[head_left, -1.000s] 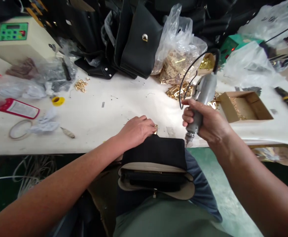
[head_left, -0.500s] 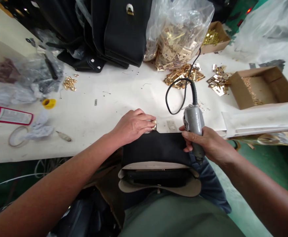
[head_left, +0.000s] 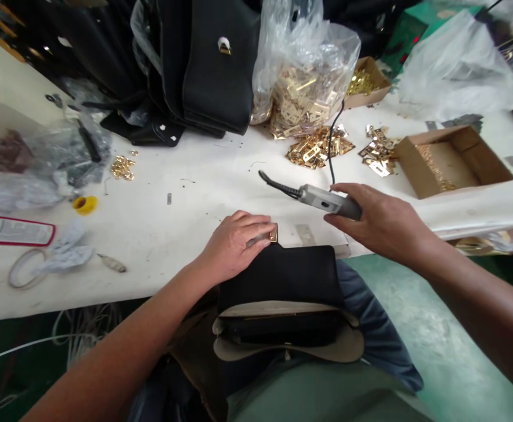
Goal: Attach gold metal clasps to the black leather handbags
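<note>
A black handbag (head_left: 278, 275) lies across my lap, its flap stretched forward onto the table edge and its beige-lined mouth gaping towards me. At the flap's tip, the fingers of my left hand (head_left: 234, 246) close on a gold clasp plate (head_left: 274, 233) and partly cover it. My right hand (head_left: 383, 223) grips a grey electric screwdriver (head_left: 320, 198) by one end, to the right of the flap and above the table. The tool lies nearly level, its cord end pointing left. Its bit is hidden by the hand.
Gold plates (head_left: 318, 149) lie heaped before a clear bag of plates (head_left: 304, 97). An open cardboard box (head_left: 456, 161) stands right. Black bags (head_left: 221, 76) are stacked behind. Left are small gold parts (head_left: 123, 167), a yellow tape roll (head_left: 85, 204), a red bottle (head_left: 17, 230) and an awl-like tool (head_left: 111, 263).
My right hand has lifted the screwdriver up and away from the bag and tipped it from upright to nearly level. My left hand stays at the clasp plate. The view has shifted slightly.
</note>
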Available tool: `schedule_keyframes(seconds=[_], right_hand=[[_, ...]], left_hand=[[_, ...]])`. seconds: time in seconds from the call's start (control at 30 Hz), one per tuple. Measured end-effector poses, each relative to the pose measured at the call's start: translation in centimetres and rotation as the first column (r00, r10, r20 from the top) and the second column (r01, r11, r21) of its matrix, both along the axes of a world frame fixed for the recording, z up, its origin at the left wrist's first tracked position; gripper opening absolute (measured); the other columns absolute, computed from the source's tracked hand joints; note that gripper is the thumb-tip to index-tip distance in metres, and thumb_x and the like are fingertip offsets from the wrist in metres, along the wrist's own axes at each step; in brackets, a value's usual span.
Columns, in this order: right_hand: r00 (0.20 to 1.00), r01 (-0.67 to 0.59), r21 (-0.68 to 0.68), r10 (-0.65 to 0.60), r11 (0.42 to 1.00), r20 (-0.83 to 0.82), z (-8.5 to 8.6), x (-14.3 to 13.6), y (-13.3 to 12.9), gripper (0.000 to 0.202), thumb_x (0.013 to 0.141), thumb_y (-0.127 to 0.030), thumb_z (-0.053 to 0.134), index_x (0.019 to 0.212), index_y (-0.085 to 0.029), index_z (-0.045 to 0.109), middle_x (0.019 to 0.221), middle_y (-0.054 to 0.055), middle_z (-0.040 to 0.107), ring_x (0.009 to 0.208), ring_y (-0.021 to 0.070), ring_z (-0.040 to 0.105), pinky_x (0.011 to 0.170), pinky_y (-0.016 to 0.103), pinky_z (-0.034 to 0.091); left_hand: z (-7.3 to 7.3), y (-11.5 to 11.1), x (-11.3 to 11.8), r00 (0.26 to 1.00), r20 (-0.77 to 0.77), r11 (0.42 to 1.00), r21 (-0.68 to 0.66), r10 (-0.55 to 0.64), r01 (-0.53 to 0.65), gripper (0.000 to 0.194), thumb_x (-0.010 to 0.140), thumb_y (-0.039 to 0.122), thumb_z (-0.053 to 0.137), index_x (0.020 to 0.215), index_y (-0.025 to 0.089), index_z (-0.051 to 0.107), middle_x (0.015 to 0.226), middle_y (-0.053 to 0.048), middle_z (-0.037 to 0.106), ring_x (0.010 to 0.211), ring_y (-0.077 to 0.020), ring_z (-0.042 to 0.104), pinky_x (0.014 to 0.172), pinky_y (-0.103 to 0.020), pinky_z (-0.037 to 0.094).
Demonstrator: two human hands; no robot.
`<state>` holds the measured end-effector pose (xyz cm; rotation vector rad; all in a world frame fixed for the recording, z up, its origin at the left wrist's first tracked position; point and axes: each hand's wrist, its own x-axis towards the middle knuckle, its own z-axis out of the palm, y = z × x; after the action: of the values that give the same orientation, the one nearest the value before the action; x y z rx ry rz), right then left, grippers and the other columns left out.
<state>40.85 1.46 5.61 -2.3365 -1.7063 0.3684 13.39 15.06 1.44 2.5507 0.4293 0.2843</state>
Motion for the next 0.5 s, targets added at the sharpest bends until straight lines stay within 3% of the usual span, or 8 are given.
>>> schedule_keyframes(seconds=[0.1,0.2,0.3,0.4,0.5], right_hand=[[0.983,-0.015,-0.007,0.016,1.0,0.185,-1.1,1.0,1.8,0.052,0.092,-0.049,0.065,0.137,-0.024,0.062,0.118,0.011,0.072,0.097,0.0309,0.07,0.067,0.035,0.045],[0.965,-0.039,0.016,0.033,0.999,0.261,-2.2,1.6,2.6,0.049,0.092,-0.046,0.066,0.135,-0.022,0.064,0.114,0.012,0.073,0.101,0.0326,0.068,0.072,0.038,0.048],[0.96,-0.061,0.166,0.013,0.984,0.279,-2.4,0.8,1.8,0.045,0.092,-0.041,0.068,0.13,-0.019,0.067,0.117,0.015,0.072,0.11,0.0354,0.065,0.085,0.043,0.05],[0.996,-0.059,0.358,0.032,0.932,0.082,-2.3,-1.9,0.1,0.034,0.095,-0.038,0.064,0.122,-0.018,0.071,0.115,0.013,0.072,0.105,0.0304,0.067,0.087,0.041,0.051],[0.928,-0.008,0.307,0.121,0.952,-0.353,-2.7,-5.1,-1.1,0.027,0.094,-0.037,0.066,0.114,-0.02,0.073,0.103,0.007,0.075,0.085,0.0205,0.07,0.077,0.033,0.054]], left_hand=[[0.1,-1.1,-0.4,0.997,0.02,0.997,-0.012,0.08,-0.08,0.032,0.1,0.028,0.062,0.13,0.022,0.067,0.133,-0.008,0.07,0.118,-0.024,0.062,0.104,-0.043,0.049],[0.6,-2.4,-0.5,0.967,-0.039,0.967,0.048,0.253,-0.251,0.042,0.092,0.035,0.073,0.13,0.018,0.065,0.123,-0.009,0.072,0.115,-0.0281,0.061,0.101,-0.045,0.05],[1.1,-3.5,-0.3,0.92,-0.151,0.93,0.131,0.361,-0.343,0.048,0.085,0.044,0.08,0.124,0.018,0.067,0.11,-0.009,0.074,0.107,-0.0314,0.062,0.095,-0.047,0.05],[1.5,-4.1,0.0,0.893,-0.232,0.922,0.07,0.385,-0.38,0.045,0.083,0.041,0.081,0.122,0.021,0.068,0.099,-0.004,0.073,0.096,-0.0273,0.065,0.088,-0.042,0.051],[2.0,-4.5,0.2,0.878,-0.265,0.898,-0.081,0.398,-0.432,0.043,0.084,0.033,0.08,0.123,0.024,0.068,0.092,0.0,0.073,0.088,-0.0221,0.067,0.083,-0.035,0.05]])
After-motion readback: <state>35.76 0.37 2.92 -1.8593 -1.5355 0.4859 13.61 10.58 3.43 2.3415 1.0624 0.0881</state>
